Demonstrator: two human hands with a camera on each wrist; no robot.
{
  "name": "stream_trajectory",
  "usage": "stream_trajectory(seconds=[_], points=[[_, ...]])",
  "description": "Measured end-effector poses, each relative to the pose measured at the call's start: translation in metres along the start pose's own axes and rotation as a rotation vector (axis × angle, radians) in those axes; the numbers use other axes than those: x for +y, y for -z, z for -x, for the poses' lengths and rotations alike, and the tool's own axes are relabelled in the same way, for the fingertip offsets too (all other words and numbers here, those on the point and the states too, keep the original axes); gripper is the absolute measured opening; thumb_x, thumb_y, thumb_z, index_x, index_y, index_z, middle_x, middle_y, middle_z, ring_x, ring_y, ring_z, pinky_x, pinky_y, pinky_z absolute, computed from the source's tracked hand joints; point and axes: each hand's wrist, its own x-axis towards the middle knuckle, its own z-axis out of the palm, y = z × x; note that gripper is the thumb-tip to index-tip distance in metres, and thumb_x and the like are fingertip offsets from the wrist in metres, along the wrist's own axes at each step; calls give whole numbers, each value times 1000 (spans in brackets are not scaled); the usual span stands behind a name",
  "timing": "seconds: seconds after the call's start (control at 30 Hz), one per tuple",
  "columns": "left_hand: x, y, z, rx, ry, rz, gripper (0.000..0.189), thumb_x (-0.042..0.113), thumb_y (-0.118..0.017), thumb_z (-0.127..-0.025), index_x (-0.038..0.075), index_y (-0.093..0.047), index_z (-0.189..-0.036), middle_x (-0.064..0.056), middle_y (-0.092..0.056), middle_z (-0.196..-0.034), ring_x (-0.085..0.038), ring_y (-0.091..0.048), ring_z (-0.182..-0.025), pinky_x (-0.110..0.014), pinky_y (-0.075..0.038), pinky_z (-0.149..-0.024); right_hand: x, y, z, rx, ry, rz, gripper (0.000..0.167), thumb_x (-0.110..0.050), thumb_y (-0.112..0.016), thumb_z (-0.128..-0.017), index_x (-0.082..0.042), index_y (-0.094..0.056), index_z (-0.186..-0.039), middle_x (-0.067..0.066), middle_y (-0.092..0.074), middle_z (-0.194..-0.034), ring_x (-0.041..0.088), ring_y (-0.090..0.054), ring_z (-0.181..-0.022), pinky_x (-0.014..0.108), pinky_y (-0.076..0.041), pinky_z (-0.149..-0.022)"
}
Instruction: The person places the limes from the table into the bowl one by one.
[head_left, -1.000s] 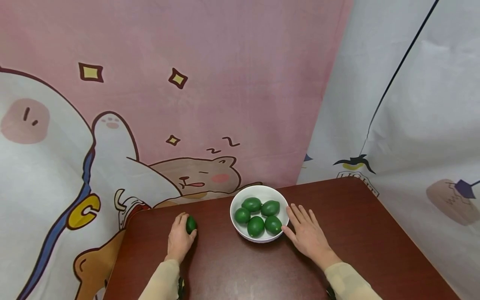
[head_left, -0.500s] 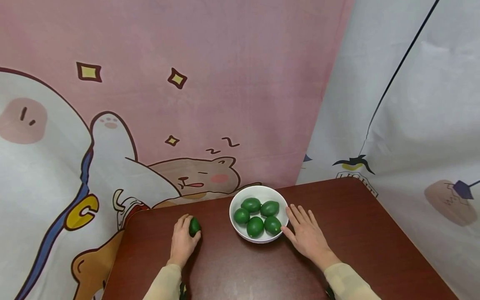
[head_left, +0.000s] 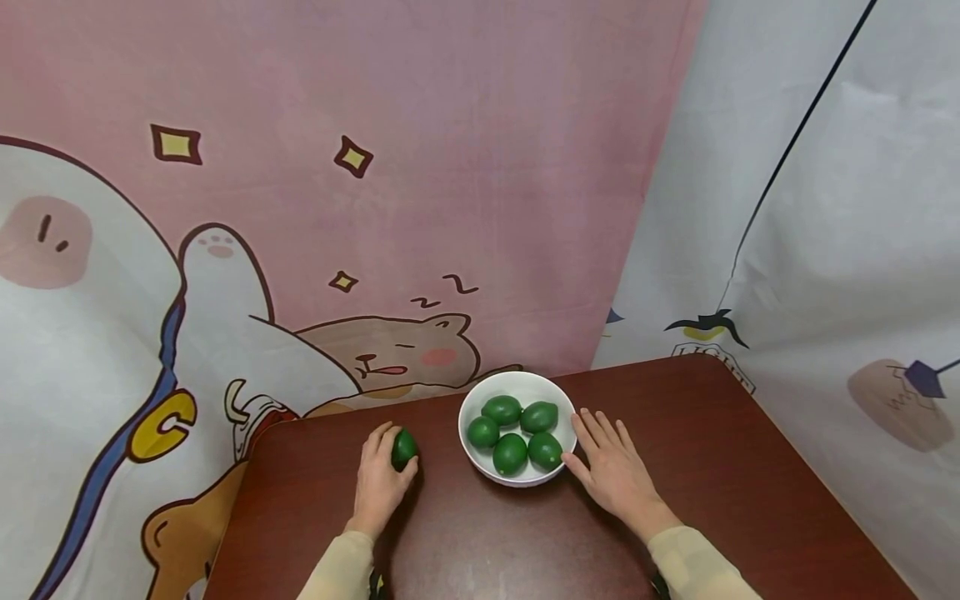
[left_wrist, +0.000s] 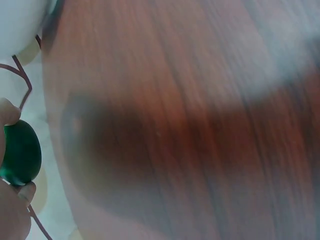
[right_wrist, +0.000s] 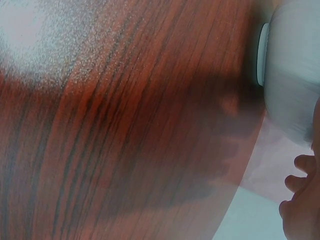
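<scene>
My left hand [head_left: 381, 482] holds a green lime [head_left: 404, 448] between thumb and fingers, over the table to the left of the bowl. In the left wrist view the lime [left_wrist: 22, 152] shows at the left edge, pinched at both ends by fingertips. A white bowl [head_left: 517, 380] stands near the table's back edge with several green limes [head_left: 510, 454] inside. My right hand [head_left: 617, 475] lies with fingers extended along the bowl's right side, fingertips at the rim. The right wrist view shows the bowl's outer wall [right_wrist: 292, 65] close to the curved fingers [right_wrist: 300, 200].
The dark red-brown wooden table [head_left: 495, 542] reaches back to a printed cloth [head_left: 480, 167] with cartoon animals. Another white cloth [head_left: 847, 208] hangs on the right, beyond the table's right edge.
My left hand has moved to the right with the lime, nearer the bowl. The right hand and the bowl have stayed in place.
</scene>
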Motion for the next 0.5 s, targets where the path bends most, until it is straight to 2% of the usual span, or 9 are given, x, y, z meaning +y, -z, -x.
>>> stream_trajectory(seconds=[0.23,0.5], points=[[14,0,-5,45,-71,25,59,10,-90,-77,6,-64,-130,-17,-56,-140,-37,-56,-122,-55,-57,-89,0,0,0,0,-1,-9,73,-53,-53,-104,-8,-40,-159,17,-38,-163,40,-30,-152,60,-17,-123],[26,1,-9,31,-94,30,60,11,-89,-78,8,-63,-131,-14,-54,-142,-34,-57,-123,-51,-58,-90,-1,1,0,-5,-1,-5,73,-53,-53,-104,-8,-40,-159,17,-38,-163,40,-30,-153,60,-18,-123]])
